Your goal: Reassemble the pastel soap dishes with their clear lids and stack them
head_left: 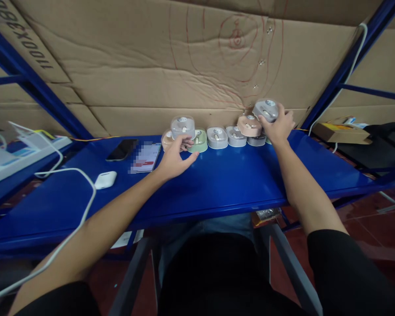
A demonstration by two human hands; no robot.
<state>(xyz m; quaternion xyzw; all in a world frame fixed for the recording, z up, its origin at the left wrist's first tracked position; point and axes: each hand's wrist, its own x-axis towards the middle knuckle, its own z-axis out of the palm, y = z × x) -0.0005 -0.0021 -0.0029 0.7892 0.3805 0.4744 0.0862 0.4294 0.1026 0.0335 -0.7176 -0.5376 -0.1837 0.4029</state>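
A row of small rounded earbud cases stands along the back of the blue shelf (217, 180), against the cardboard wall. My left hand (174, 160) grips a clear grey case (183, 126) held just above a peach case and beside a green case (200, 141). My right hand (278, 127) grips another grey case (266, 109) raised above a peach-pink case (249, 126), which sits on top of the grey cases at the row's right end. Two grey cases (217, 137) stand in the middle of the row.
A black phone (121, 149) and a second phone with a lit screen (146, 157) lie left of the row. A white earbud case (105, 180) and a white cable (82, 206) lie further left. A cardboard box (337, 131) sits at the right.
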